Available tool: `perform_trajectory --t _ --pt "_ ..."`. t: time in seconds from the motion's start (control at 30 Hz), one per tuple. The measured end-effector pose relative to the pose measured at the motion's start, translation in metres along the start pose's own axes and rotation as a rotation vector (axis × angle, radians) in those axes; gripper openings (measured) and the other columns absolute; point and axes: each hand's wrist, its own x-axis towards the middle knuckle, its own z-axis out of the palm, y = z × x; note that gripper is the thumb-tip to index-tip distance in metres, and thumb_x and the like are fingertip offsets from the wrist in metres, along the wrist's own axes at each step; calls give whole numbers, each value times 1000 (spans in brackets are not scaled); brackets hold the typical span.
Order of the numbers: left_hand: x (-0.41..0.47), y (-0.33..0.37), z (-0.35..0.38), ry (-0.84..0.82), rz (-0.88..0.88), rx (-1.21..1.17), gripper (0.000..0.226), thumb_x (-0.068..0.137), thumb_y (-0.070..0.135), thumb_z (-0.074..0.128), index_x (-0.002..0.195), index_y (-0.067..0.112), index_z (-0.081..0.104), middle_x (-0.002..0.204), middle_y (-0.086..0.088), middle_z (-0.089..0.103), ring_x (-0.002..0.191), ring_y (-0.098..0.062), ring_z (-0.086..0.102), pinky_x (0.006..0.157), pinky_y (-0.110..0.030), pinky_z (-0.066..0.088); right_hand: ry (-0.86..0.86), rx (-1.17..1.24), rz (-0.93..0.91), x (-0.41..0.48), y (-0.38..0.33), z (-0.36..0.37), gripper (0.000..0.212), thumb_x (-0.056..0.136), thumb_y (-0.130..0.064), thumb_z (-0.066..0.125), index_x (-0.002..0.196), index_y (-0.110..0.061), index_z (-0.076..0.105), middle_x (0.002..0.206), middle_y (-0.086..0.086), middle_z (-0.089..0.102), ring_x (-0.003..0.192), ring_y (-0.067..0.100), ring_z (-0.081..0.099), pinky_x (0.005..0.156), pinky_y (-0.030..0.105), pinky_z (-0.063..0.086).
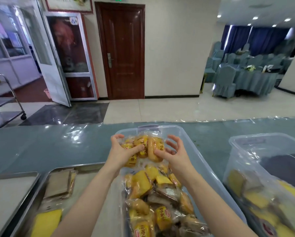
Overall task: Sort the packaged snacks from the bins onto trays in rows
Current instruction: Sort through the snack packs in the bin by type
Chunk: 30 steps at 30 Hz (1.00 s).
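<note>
The long table [57, 144] runs beyond both hands under glossy film. On it, directly below the hands, sits the clear middle bin [186, 132], and a second bin [242, 151] stands just off the right hand's side, holding more wrapped yellow and brown snacks. Out past the left forearm lies a metal tray [85, 165], with flat brown sandwich packs [59, 183] and a yellow pack [47, 223] already on it. The sorting looks barely started!

Under the wrists, the loose pile [160, 194] of yellow buns and brown packs fills the middle bin's near half. And here is the grab: a handful of bun packs [148, 147] is held over the bin's far end. The left hand [122, 151] curls round it from its side. The right hand [175, 153] cups the other side, thumb pressed on and fingers arched, likely to keep the slippery wrappers bunched.
</note>
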Motion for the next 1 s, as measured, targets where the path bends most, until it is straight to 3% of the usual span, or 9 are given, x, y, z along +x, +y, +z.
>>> perform_trajectory --t 0.07,0.17,0.23,0.33,0.4,0.53,0.63,0.87,1.0 --pt "-15 12 -23 -2 22 -10 88 51 57 87 116 35 32 107 0 61 93 -14 65 70 -32 55 -106 -24 33 -6 -8 19 100 54 -20 90 140 -32 40 127 -3 54 112 18 59 89 37 55" --pt "-37 25 -63 -55 33 29 97 41 77 72 119 39 28 111 5 58 93 -10 65 61 -20 50 -261 -152 31 -19 -16 58 81 64 -12 88 136 -16 49 114 5 69 104 21 67 90 38 56" --pt "-51 27 -97 -105 30 -6 98 44 76 75 123 47 25 115 7 55 96 -13 66 66 -21 52 -345 -177 19 -30 -19 89 76 69 -12 85 135 -25 49 111 0 70 101 17 68 82 30 57" --pt "-76 19 -156 -146 16 -82 96 52 49 84 125 57 23 121 -2 59 98 -17 68 72 -28 56 -448 -146 38 -44 -17 140 90 70 -13 85 140 -40 36 118 -4 64 104 15 67 81 28 56" --pt "-97 6 -199 -111 17 -98 99 53 33 81 129 58 23 124 -7 55 101 -25 66 74 -35 58 -483 -137 51 -55 -9 180 91 68 -12 85 140 -40 37 116 -6 64 102 14 67 80 27 56" --pt "-143 -30 -283 59 11 -208 96 66 0 79 143 31 30 120 -13 60 100 -32 67 84 -51 56 -515 -60 97 -78 20 262 97 52 -19 93 135 -31 44 116 6 67 103 22 67 78 34 55" --pt "-176 -58 -346 66 -25 -257 78 63 -1 77 132 19 46 118 -19 65 106 -42 64 87 -63 51 -591 -73 155 -100 51 326 105 44 -22 94 135 -27 43 122 12 62 107 27 66 80 39 56" --pt "-226 -108 -457 200 -129 -202 83 53 17 85 126 31 49 115 -3 68 102 -23 68 74 -39 58 -767 -143 178 -130 113 444 99 52 -14 94 130 -36 37 112 -1 68 103 17 68 78 32 57" --pt "-243 -134 -513 355 -154 -171 83 51 16 86 125 29 50 112 -3 70 99 -20 69 71 -34 56 -885 -176 150 -131 142 510 98 50 -21 95 126 -47 38 123 -3 58 105 14 66 77 29 58"
